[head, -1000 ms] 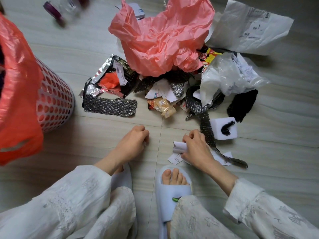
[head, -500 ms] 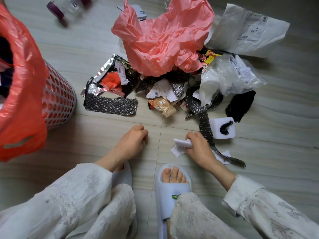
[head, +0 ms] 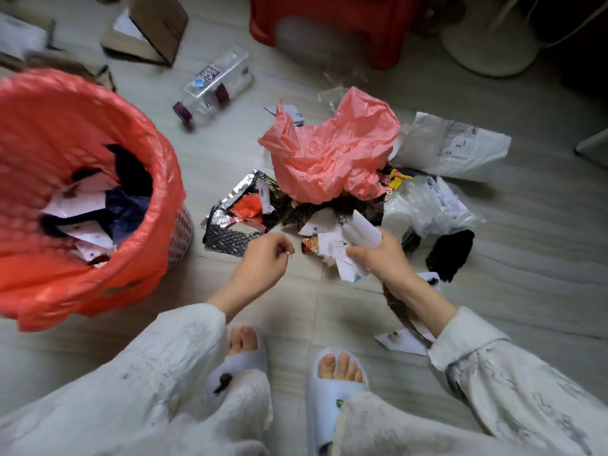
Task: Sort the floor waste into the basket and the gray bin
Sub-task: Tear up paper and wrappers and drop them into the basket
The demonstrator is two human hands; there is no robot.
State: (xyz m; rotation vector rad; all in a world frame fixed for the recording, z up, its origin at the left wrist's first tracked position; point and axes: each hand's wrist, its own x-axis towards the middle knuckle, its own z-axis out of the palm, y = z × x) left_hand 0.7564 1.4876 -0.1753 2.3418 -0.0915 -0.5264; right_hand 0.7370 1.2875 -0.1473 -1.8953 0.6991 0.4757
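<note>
Floor: I squat on pale gray tiles (head: 543, 245), and trash lies in front of my 2 slippers.
Right hand: my right hand (head: 383, 258) grips a bunch of white paper scraps (head: 360, 233), lifted just above the pile.
Left hand: my left hand (head: 263, 263) has curled fingers; I cannot tell if it pinches a tiny bit.
Basket: the basket (head: 179, 238) with the red bag (head: 131, 153) stands at my left, already holding paper.
Pile: the pink bag (head: 329, 153), foil wrapper (head: 243, 205) and clear bottle (head: 215, 83) lie farther off.
Gray bin: not in sight.
Risk: loose scraps may slip from my grip on the way over.
</note>
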